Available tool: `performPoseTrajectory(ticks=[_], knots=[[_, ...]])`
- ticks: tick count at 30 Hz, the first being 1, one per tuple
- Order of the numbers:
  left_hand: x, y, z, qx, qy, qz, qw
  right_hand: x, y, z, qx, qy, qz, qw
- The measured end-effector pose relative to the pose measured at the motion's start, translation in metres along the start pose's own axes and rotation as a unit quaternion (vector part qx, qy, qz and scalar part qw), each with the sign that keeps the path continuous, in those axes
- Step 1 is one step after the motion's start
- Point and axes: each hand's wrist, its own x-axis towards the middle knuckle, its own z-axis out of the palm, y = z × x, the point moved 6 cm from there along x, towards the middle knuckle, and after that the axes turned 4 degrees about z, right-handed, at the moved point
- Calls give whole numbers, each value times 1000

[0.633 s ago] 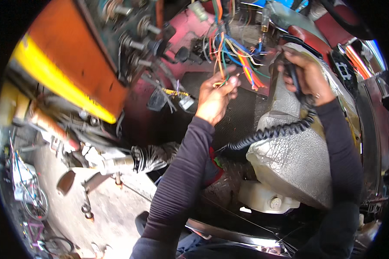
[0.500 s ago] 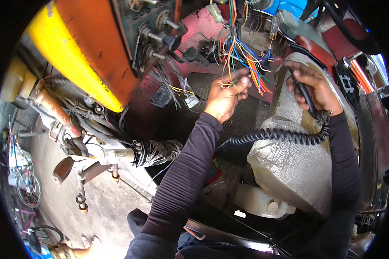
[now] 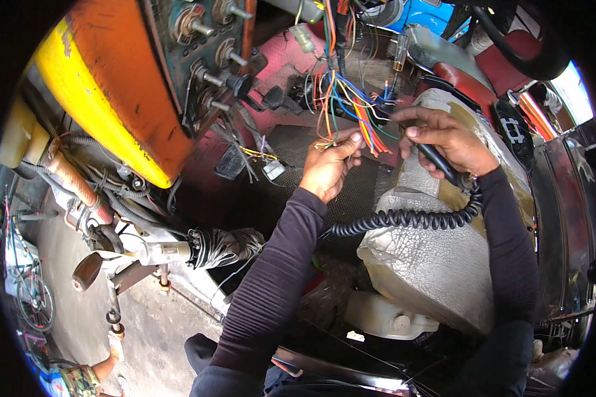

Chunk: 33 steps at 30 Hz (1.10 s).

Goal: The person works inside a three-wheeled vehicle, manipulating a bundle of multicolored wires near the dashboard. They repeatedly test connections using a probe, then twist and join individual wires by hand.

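My left hand (image 3: 330, 165) is closed, thumb against fingers, on the ends of thin wires, orange and green among them. These belong to a loose bundle of coloured wires (image 3: 363, 112) that hangs down from above and fans out beside my fingertips. To the right, my right hand (image 3: 451, 140) is wrapped round the black handle of a test probe (image 3: 436, 159). A black coiled cord (image 3: 404, 221) runs from its lower end leftward beneath both hands, passing behind my left forearm. The probe's tip is hard to make out near the wires.
A worn whitish padded cover (image 3: 437, 258) lies below my right hand, with a plastic tank (image 3: 387, 317) under it. At left stand an orange-yellow panel (image 3: 112, 79) with switches and a lever (image 3: 89, 270). Another person's arm (image 3: 106, 360) shows at lower left.
My right hand has brought the probe left, closer to my left hand and the wires. My left hand still grips the wire ends. The whole view has shifted slightly.
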Motion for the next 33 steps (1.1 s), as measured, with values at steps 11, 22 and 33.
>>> performPoseTrajectory(ticks=[11,22,33], knots=[[-1,1,-1,37,-31,-4,999,4,2,-2,8,-24,18,1000],[-4,1,-7,47,-6,-9,999,4,1,4,24,-42,14,999],[-3,3,-14,2,13,2,1000,11,-1,-19,27,17,-1,999]])
